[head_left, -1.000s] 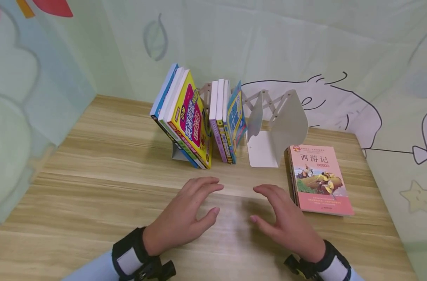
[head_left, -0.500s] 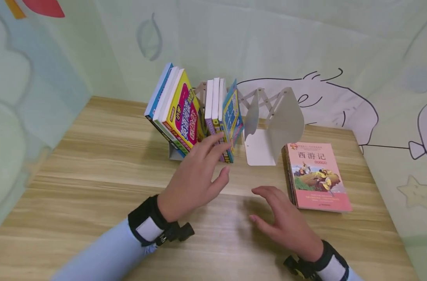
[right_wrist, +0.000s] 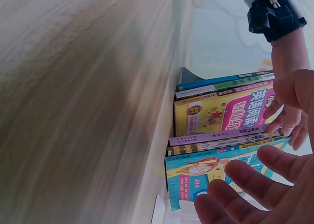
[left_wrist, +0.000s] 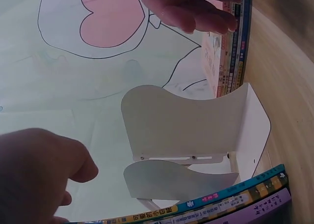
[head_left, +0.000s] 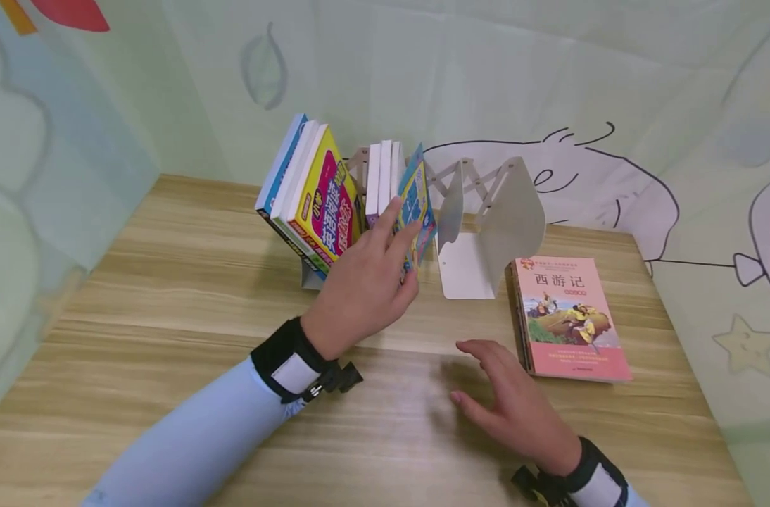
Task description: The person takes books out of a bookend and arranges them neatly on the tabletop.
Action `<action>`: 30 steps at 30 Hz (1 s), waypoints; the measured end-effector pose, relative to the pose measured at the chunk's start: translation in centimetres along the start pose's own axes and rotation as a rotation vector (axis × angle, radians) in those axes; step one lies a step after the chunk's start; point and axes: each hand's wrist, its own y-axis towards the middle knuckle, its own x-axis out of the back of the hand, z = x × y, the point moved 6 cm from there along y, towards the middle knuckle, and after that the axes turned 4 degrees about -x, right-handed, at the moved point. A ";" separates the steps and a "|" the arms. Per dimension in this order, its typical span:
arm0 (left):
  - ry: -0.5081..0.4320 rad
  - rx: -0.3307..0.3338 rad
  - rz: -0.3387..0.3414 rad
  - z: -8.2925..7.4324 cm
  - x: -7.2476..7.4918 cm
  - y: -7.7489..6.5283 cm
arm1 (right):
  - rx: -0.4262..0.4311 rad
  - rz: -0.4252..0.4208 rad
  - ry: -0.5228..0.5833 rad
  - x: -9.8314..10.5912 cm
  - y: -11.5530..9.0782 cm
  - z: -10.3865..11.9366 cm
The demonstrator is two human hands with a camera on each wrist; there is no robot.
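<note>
My left hand (head_left: 362,285) reaches over the middle group of thin books, its extended fingers overlapping the upright white-edged books (head_left: 380,176) and the blue-covered book (head_left: 417,190). From the right wrist view, the left fingers (right_wrist: 282,121) hang at the upper part of these books, beside a purple spine (right_wrist: 211,137). To their left, a yellow book (head_left: 324,204) leans with white and blue books behind it. My right hand (head_left: 518,405) is held over the table with fingers spread and slightly bent, holding nothing, near a stack of books with a pink cover (head_left: 569,317).
A folding metal book rack (head_left: 514,211) stands at the back of the wooden table (head_left: 188,282), with a vacant slot on its right side. A cloth with cartoon drawings (head_left: 360,63) hangs behind the table and along its sides.
My left hand has moved forward and right, from over the bare table to the middle books. The right hand has stayed almost still; the view has shifted slightly.
</note>
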 end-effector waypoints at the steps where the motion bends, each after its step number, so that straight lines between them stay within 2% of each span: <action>1: 0.006 -0.002 0.004 0.0 -0.1 0.0 | 0.000 0.000 0.002 0.0 0.0 0.0; 9: 0.088 -0.027 0.059 -0.3 -0.6 -0.7 | 0.061 -0.056 -0.024 -0.1 0.0 0.0; 15: 0.091 -0.036 0.076 -0.8 -0.6 -1.4 | 0.094 -0.092 -0.046 -0.2 0.0 0.1; 20: 0.080 -0.037 0.076 -1.3 -0.5 -2.0 | 0.087 -0.085 -0.034 -0.3 -0.2 0.1; 27: -0.113 0.087 -0.012 -0.4 -0.6 -2.3 | 0.099 -0.097 -0.041 -0.4 -0.3 0.1; 30: -0.115 0.117 0.022 0.2 -1.3 -2.2 | 0.097 -0.094 -0.038 -0.4 -0.3 0.1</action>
